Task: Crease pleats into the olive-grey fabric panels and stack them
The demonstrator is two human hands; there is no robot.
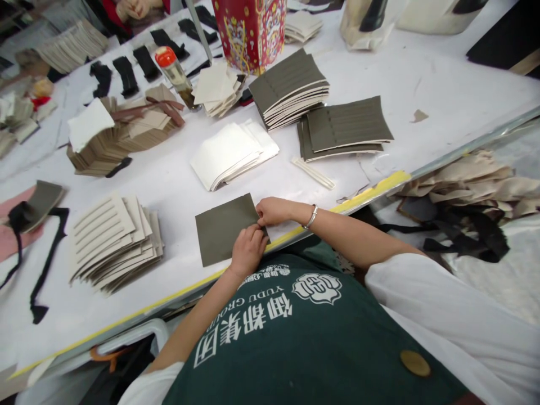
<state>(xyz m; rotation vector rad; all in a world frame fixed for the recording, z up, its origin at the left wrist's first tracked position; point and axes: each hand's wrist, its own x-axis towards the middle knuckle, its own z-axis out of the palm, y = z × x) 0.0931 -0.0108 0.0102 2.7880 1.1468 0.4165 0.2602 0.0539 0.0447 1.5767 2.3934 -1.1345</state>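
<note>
A flat olive-grey sheet (221,228), perhaps leather, lies on the white table near its front edge. My right hand (274,211), with a silver bracelet on the wrist, pinches the sheet's right edge. Close below it, my left hand (248,247) has its fingers closed at the same edge, by the lower right corner. The fingertips of both hands nearly meet, and what lies between them is partly hidden. Behind the sheet is a stack of white pieces (232,154). To the left stands a fanned stack of cream pieces (113,242) with slot lines.
Olive stitched panels (291,87) and a second olive stack (350,126) lie back right. Pale strips (314,172) sit near them. Farther off are a tan bundle (126,132), a red-capped bottle (175,73) and a red box (248,34). Another person's hands (137,8) show at the top.
</note>
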